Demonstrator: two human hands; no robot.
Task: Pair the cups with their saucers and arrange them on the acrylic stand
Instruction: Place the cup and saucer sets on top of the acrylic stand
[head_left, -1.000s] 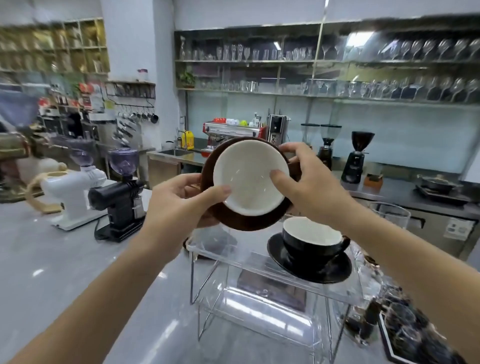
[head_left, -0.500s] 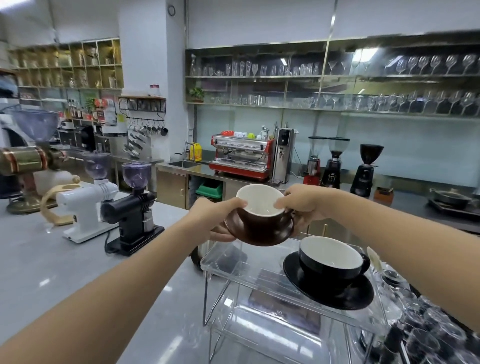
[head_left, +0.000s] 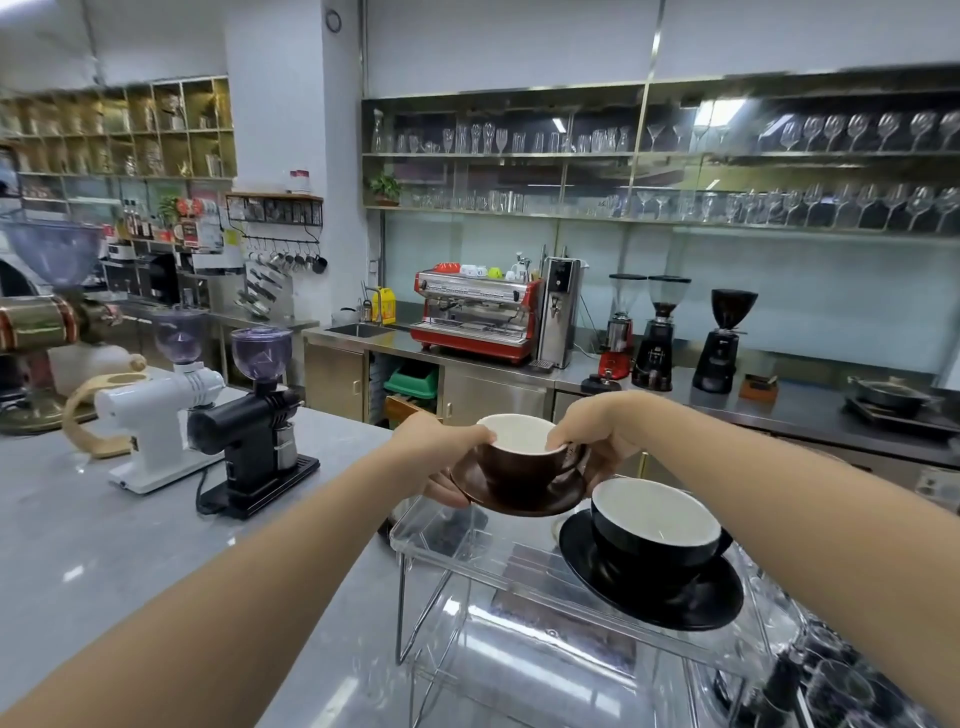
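The clear acrylic stand (head_left: 452, 540) sits on the grey counter (head_left: 104, 545). On its top shelf's right side rests a black cup with white inside (head_left: 655, 530) on a black round saucer (head_left: 691, 603). Just behind that, over the stand's far left edge, the left hand (head_left: 441, 457) and right hand (head_left: 597, 441) together grip a brown cup with white inside (head_left: 519, 457) on its brown saucer (head_left: 524, 493); whether the saucer touches the shelf is unclear. Left of the stand stands a black coffee grinder (head_left: 254, 431).
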